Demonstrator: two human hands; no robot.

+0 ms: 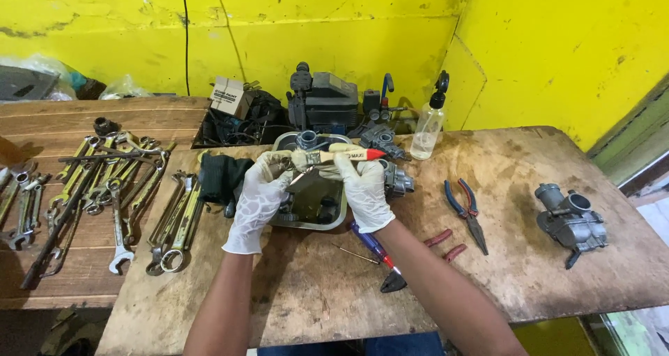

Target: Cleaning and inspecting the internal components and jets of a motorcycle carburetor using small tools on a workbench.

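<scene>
- the right hand (364, 189), in a white glove, gripped the pale wooden handle of a paintbrush with a red tip (346, 154), held level just above the centre of the frame.
- the left hand (259, 197), also gloved in white, was closed around a small metal part (287, 166) at the brush's bristle end; what the part was, i could not tell.
- both hands hovered over a shallow square metal tray (313, 220) on the worn wooden workbench (488, 272), with a grey carburettor body (306, 139) standing at the tray's far edge.
- a row of steel spanners (115, 189) lay at the left of the frame, blue-and-red-handled pliers (467, 210) right of centre, and a second grey carburettor (571, 220) far right.
- a clear plastic spray bottle (427, 127) stood upright just beyond the hands.
- risk, as a judgement: the small part could slip from the gloved fingers if they were wet, and drop into the tray among other pieces; a wide sweep of the brush handle could tip the bottle.
</scene>
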